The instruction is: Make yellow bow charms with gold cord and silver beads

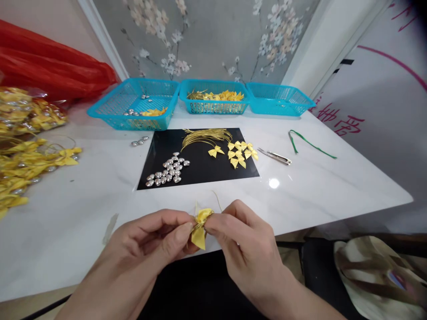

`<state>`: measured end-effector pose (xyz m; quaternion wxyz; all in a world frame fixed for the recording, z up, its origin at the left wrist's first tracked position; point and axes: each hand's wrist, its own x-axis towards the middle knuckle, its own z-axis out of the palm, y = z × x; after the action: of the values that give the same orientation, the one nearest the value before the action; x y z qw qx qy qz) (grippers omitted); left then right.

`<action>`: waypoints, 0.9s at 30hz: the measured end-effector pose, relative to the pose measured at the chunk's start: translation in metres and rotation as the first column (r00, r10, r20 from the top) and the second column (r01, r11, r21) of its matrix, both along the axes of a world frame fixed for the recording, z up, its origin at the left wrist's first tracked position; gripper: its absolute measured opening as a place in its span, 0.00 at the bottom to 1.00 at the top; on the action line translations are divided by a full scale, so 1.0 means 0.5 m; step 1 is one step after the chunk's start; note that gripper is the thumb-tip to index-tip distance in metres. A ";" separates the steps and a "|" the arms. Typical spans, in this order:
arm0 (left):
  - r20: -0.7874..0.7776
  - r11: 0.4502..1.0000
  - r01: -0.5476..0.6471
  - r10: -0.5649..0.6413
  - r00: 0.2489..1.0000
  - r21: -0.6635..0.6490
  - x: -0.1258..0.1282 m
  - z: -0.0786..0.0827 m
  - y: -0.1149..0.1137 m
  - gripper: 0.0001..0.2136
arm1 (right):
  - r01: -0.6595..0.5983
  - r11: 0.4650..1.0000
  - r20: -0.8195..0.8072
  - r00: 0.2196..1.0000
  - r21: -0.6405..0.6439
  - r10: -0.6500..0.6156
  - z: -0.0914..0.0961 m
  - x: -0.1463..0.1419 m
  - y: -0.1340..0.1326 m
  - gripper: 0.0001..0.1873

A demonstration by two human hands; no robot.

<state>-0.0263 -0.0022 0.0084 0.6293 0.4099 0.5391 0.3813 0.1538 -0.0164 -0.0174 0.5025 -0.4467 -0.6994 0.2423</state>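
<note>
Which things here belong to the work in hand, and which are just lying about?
Likely in use: yellow bow held by left hand and right hand; gold cords; silver beads; loose bows; snips.

Apparently lying about: green strip; red material.

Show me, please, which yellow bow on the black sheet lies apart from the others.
The leftmost yellow bow there lies alone by the gold cords; the other yellow bows sit clustered at the right edge of the black sheet.
</note>
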 end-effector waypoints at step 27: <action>-0.315 0.987 0.119 -0.081 0.946 0.105 0.017 -0.006 0.021 0.06 | 0.034 0.999 0.268 0.963 0.008 -0.035 -0.002 0.019 0.004 0.18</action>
<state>-0.0177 0.0082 0.0056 0.5290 0.5294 0.5852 0.3121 0.1634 -0.0145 -0.0185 0.4080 -0.4867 -0.7536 0.1699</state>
